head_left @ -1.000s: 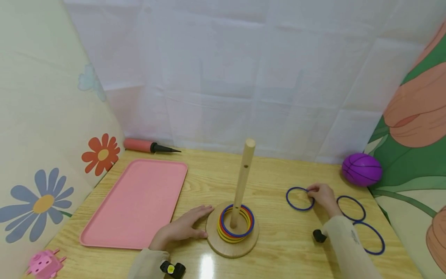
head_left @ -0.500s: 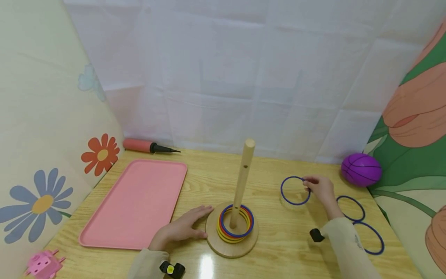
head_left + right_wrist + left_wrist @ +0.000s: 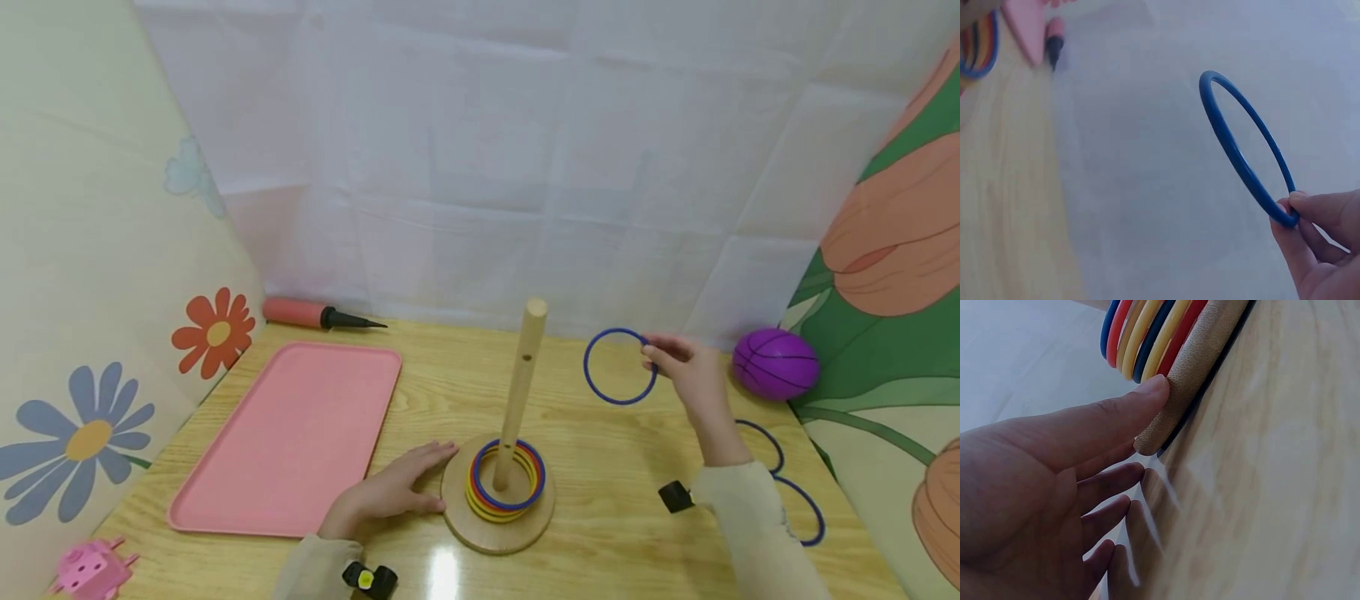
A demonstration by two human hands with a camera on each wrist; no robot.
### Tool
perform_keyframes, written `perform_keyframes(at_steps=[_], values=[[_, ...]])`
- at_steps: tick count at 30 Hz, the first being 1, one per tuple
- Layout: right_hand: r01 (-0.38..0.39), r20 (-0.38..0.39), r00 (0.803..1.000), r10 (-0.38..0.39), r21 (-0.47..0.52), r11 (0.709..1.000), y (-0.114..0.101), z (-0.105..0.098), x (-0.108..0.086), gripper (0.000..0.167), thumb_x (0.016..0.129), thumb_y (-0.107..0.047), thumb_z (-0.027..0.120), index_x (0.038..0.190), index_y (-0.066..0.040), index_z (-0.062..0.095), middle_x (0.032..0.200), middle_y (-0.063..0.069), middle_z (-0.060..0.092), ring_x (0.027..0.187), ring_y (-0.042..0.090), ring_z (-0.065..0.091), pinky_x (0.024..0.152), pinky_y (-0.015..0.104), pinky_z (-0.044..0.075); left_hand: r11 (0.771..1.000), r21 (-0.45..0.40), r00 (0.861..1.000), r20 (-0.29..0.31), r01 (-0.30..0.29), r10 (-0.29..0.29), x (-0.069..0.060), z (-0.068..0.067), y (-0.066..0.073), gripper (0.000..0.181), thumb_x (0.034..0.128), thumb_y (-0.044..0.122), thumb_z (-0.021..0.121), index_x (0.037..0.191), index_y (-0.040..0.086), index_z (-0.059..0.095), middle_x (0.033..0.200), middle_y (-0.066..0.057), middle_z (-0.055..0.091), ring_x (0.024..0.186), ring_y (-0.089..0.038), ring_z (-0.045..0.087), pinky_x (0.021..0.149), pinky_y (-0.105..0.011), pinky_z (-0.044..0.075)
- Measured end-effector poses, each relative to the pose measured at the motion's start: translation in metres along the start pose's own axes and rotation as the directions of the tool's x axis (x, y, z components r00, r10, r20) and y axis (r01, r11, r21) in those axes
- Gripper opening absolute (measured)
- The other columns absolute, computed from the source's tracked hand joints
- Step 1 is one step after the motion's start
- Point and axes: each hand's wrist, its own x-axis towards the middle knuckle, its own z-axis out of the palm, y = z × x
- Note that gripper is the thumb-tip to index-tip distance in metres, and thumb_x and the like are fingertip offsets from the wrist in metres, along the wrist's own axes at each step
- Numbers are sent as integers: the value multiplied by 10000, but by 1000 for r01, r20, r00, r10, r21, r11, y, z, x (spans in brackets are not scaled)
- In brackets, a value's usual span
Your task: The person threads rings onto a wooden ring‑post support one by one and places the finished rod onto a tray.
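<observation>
A blue ring (image 3: 587, 377) is pinched at its right edge between the thumb and fingers of my right hand (image 3: 693, 375), held up above the table. In the right wrist view that ring (image 3: 1229, 147) tilts away from the fingertips. My left hand (image 3: 397, 486) lies with fingers extended beside a round wooden base (image 3: 495, 537), its thumb touching the rim. From this base rises a wooden post (image 3: 522, 375). Several blue, red and yellow rings (image 3: 480, 504) are stacked around the post's foot; the left wrist view shows their layered edges (image 3: 1147, 340).
Two more blue rings (image 3: 780, 454) lie on the table at right, partly hidden by the right arm. A purple ball (image 3: 776, 364) sits at the back right. Left are a pink tray (image 3: 292, 442), a red and black hand pump (image 3: 296, 312) and a pink pig toy (image 3: 93, 568).
My right hand has lifted the blue ring off the table, raising it and shifting it slightly left. The left hand stays in place beside the base.
</observation>
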Motion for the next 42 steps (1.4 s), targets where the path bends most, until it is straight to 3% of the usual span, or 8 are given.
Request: perform_keyframes(at_steps=[4,7,15,25,33,42], values=[[20,-13,1000,-18,153,988,-24,6,-7,129,889,-85,688,1014,-89,721,833,-128,710,779,13,691,765,177,585,1000,-1,1000,-4,1,-1,0,0,0,819,853,359,718,1489,8,339,1535,-257,328,1420,-510,236,1136,-692,184],[46,-17,999,-43,254,966,-40,10,-14,116,866,-76,710,912,-179,741,848,-84,728,797,41,696,767,200,592,1000,-4,1000,1,2,-2,-1,0,0,820,856,367,713,1491,12,336,1538,-254,324,1422,-509,231,1136,-693,181],[95,7,994,-109,441,892,-80,21,-33,127,835,-90,740,960,-109,748,885,-24,742,842,81,700,770,225,600,1000,-9,1000,4,9,-9,-1,-1,2,813,860,362,710,1494,17,335,1543,-248,318,1427,-505,223,1140,-692,173],[179,17,976,-219,515,838,-101,46,-46,157,861,-3,689,910,-136,759,848,-10,746,806,90,700,734,239,609,1000,-6,1000,5,3,-3,0,0,0,807,862,348,713,1489,5,339,1538,-256,322,1424,-510,225,1140,-692,173],[116,33,988,-151,488,865,-97,65,-43,271,876,60,644,849,-189,749,832,-42,736,791,74,685,739,232,607,1000,-8,1000,4,2,-2,1,0,-1,801,862,336,715,1484,-4,342,1533,-263,326,1421,-515,225,1140,-691,172],[44,84,993,-84,397,917,-73,79,-44,223,872,26,669,873,-189,730,850,-31,723,800,75,674,773,277,612,1000,-1,1000,-2,-1,1,0,0,0,804,858,334,719,1482,-8,344,1527,-272,331,1417,-517,236,1138,-690,182]])
